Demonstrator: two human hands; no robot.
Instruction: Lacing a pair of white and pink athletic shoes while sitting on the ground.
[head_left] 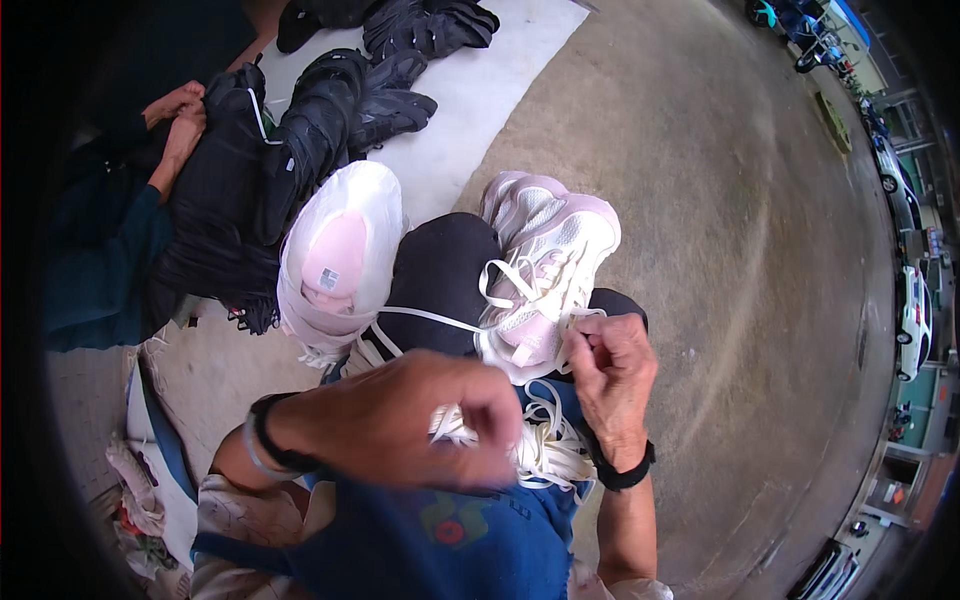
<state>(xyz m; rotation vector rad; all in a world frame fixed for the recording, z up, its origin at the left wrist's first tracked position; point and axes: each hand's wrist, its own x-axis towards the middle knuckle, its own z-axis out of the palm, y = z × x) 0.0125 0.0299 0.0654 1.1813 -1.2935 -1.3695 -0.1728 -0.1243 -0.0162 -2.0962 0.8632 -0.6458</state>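
Slippage looks to us the first risk: our right hand (612,385) has thumb and forefinger pressed together on a white lace (583,312), a thin, soft strip that could slide free under a hard pull. Tangling is the next, we judge, because a bundle of laces (560,455) lies just below and to the left of that pinch, and its loose loops could catch on our fingers. A long strand (430,318) crosses well to the left of the pinch, toward the pale pink shoe (338,250); if it is joined there, which we cannot tell, a tug might drag that shoe askew. Our left hand (420,410), below and left of the pinch, is blurred, its fingers curled, and we cannot tell whether it grips anything. The pink-and-white shoe (560,235) lies just beyond the pinch, up and slightly to its left, its near end almost level with our fingertips. It sits beside a dark-clad knee (445,265), so a jerk could tip it off its uneven seat.
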